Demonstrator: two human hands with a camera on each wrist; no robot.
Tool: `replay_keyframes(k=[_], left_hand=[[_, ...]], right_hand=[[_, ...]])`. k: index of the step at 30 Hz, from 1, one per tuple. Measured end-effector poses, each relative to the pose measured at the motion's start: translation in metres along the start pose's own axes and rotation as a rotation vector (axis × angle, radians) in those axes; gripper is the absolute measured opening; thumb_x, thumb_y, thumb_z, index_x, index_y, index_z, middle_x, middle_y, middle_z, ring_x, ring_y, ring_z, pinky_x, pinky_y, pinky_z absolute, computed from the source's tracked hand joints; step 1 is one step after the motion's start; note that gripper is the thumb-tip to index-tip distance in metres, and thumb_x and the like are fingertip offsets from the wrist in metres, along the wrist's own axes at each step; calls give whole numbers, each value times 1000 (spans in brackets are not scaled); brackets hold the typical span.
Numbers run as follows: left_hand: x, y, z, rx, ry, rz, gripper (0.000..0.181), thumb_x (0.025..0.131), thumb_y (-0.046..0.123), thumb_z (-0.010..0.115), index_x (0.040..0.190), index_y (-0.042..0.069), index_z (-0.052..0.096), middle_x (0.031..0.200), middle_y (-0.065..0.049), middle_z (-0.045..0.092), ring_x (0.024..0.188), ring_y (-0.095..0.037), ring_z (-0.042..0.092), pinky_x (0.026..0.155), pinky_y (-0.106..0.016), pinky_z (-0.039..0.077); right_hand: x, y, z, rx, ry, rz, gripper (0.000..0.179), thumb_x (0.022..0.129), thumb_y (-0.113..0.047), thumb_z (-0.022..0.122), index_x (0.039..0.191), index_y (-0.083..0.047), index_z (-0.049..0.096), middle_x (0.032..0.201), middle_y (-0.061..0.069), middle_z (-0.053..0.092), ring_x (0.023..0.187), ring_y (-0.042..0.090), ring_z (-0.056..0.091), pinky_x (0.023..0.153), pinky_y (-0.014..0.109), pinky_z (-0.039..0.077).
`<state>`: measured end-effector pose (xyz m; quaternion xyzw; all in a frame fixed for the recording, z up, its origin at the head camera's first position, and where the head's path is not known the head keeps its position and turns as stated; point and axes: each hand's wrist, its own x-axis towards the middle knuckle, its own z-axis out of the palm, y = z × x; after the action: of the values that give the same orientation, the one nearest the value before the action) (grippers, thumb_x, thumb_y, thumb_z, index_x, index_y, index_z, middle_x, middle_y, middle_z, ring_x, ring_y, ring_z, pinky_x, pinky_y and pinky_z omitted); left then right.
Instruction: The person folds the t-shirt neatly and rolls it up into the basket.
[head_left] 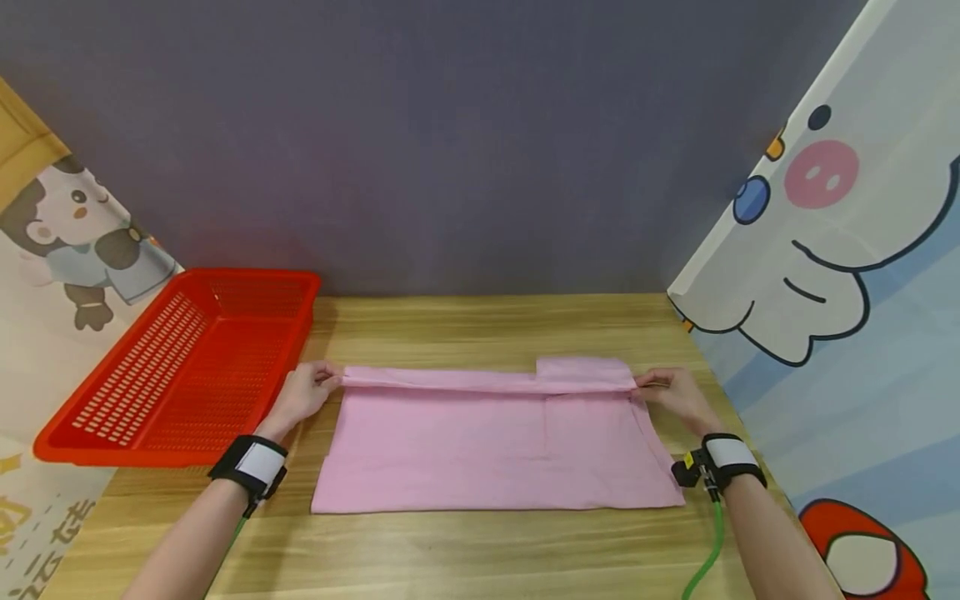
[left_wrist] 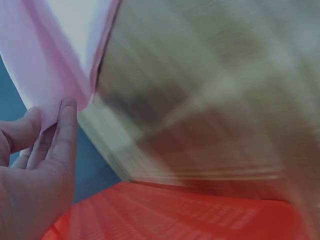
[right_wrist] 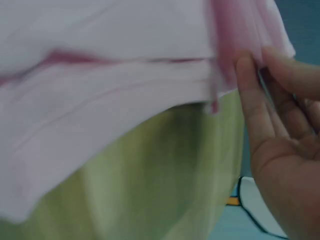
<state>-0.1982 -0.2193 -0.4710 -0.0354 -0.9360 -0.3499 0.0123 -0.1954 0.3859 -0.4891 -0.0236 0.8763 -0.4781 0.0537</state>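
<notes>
A pink garment [head_left: 480, 467], laid out as a wide folded rectangle, lies on the wooden table. Its far edge is raised in a long narrow flap [head_left: 442, 380], and a small squarish piece sticks up near the right end. My left hand [head_left: 303, 392] pinches the flap's left corner between thumb and fingers; the left wrist view shows the cloth [left_wrist: 55, 65] hanging from that grip. At the opposite end my right hand [head_left: 675, 394] pinches the right corner, with the fingertips on the cloth [right_wrist: 240, 35] in the right wrist view. What kind of garment it is, I cannot tell.
A red plastic basket [head_left: 135, 457] with slotted walls stands on the left, close beside my left forearm. Behind the wooden table [head_left: 465, 554] rises a dark grey panel [head_left: 480, 150]. Cartoon-printed sheets [head_left: 885, 333] flank both sides. A green cable [head_left: 708, 558] runs from the right wrist strap.
</notes>
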Motion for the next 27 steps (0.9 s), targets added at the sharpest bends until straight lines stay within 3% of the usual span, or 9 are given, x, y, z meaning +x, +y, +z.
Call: replay_keyframes(k=[3, 7, 12, 14, 16, 20, 24, 27], left_hand=[[-8, -4, 3, 10, -16, 52, 11, 93, 3, 66, 98, -5, 72, 101, -25, 73, 98, -41, 69, 94, -57, 54], [-13, -3, 7, 70, -54, 129, 9, 90, 1, 69, 96, -3, 74, 95, -20, 74, 89, -35, 68, 86, -52, 57], [-5, 8, 17, 110, -30, 216, 15, 90, 2, 63, 97, -2, 75, 93, -18, 75, 82, -29, 63, 75, -41, 51], [0, 11, 23, 119, -24, 261, 14, 91, 0, 62, 97, -2, 75, 94, -18, 75, 84, -30, 64, 78, -43, 53], [4, 10, 29, 133, -42, 310, 13, 90, -3, 65, 99, -3, 74, 97, -18, 74, 87, -32, 63, 83, -47, 52], [8, 4, 39, 213, -74, 421, 23, 85, 0, 75, 108, 0, 73, 113, -23, 68, 109, -41, 59, 100, -57, 46], [6, -1, 46, 261, -181, 463, 39, 91, 8, 71, 128, 0, 64, 143, -29, 53, 137, -51, 43, 113, -67, 32], [3, -3, 49, 240, -301, 435, 52, 98, 16, 62, 145, -2, 49, 158, -31, 34, 147, -55, 25, 118, -71, 17]], right_hand=[[-6, 6, 4, -26, -33, 11, 24, 88, -5, 75, 107, 9, 71, 107, 23, 73, 86, -3, 64, 74, 18, 52], [-6, 9, 6, -69, -65, 47, 25, 93, -8, 67, 112, 8, 69, 111, 22, 71, 87, 5, 61, 72, 22, 51], [9, -1, 13, -142, 80, 124, 36, 103, -21, 50, 119, 9, 63, 111, 26, 67, 90, 23, 61, 70, 24, 47], [18, -5, 19, -179, 120, 154, 41, 103, -26, 49, 123, 9, 60, 112, 28, 66, 93, 28, 63, 70, 24, 48], [27, -9, 25, -230, 109, 179, 46, 102, -30, 51, 126, 8, 58, 116, 29, 65, 97, 32, 65, 71, 27, 50], [42, -15, 36, -336, 70, 194, 56, 99, -35, 54, 131, 11, 55, 125, 34, 62, 108, 45, 63, 83, 44, 54], [52, -19, 42, -481, 84, 234, 59, 96, -39, 55, 129, 10, 57, 136, 39, 51, 125, 60, 42, 103, 62, 38], [57, -23, 44, -512, 74, 294, 58, 96, -42, 55, 129, 6, 59, 140, 40, 41, 130, 60, 29, 104, 67, 28]])
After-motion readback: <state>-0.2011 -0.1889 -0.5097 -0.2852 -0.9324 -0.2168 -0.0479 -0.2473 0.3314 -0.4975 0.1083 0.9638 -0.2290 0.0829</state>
